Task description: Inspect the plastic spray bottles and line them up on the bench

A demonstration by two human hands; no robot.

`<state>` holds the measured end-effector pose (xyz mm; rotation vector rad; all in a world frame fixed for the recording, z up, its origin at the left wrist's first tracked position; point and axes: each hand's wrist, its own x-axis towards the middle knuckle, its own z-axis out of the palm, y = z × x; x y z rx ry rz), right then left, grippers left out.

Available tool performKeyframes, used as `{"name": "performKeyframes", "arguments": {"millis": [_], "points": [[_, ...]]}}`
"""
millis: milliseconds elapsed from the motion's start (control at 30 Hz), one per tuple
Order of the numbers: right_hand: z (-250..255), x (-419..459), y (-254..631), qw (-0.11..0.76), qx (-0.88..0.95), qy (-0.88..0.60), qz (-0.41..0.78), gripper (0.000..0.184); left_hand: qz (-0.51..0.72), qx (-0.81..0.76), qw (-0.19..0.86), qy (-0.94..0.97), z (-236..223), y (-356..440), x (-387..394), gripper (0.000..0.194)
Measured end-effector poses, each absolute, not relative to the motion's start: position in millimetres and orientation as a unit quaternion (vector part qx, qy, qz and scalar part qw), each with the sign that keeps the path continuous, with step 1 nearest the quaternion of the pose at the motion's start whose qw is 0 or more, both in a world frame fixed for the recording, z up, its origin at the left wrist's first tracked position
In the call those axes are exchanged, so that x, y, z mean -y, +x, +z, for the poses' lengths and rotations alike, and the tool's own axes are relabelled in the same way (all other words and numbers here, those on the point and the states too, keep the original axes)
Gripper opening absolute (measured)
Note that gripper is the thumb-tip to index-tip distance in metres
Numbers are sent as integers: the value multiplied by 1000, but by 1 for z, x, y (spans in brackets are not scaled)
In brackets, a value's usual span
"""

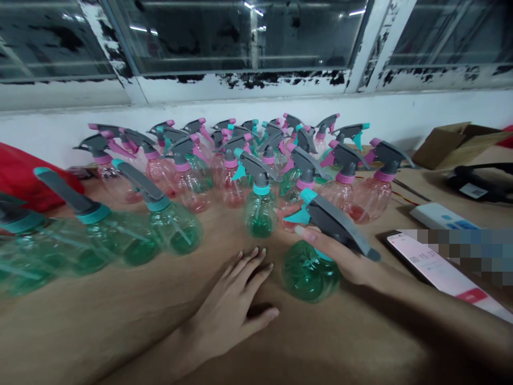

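Observation:
My right hand is closed around the neck of a green spray bottle with a grey and turquoise trigger head. This bottle tilts a little, and some fingers are hidden behind its head. Palm down on the table, my left hand has its fingers spread and holds nothing. Just beyond its fingertips stands another green spray bottle. To the left, several green spray bottles form a row, the nearest to my hands being one with a turquoise collar.
Behind stand many pink spray bottles with some green ones among them, along the white wall. At right lie a phone, a white and blue box, a black strap-like item and an open cardboard box. Red material lies at left.

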<state>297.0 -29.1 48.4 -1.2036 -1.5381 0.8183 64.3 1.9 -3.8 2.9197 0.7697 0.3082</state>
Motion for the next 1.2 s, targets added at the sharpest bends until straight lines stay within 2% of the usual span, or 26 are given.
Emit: {"name": "performKeyframes", "arguments": {"millis": [300, 533, 700, 867, 967, 1100, 1200], "points": [[50, 29, 297, 494, 636, -490, 334, 26, 108, -254, 64, 959, -1, 65, -1, 55], [52, 28, 296, 498, 641, -478, 336, 29, 103, -258, 64, 959, 0, 66, -1, 55], [46, 28, 299, 493, 643, -491, 320, 21, 99, -255, 62, 960, -2, 65, -1, 56], [50, 26, 296, 483, 645, -489, 334, 24, 111, -254, 75, 958, -2, 67, -1, 60], [52, 25, 292, 479, 646, -486, 342, 29, 133, -270, 104, 948, 0, 67, 1, 62], [56, 22, 277, 490, 661, -471, 320, 29, 195, -328, 159, 911, 2, 63, 7, 54], [59, 18, 257, 510, 665, -447, 313, 27, 239, -350, 172, 889, 0, 59, 11, 59]]}}
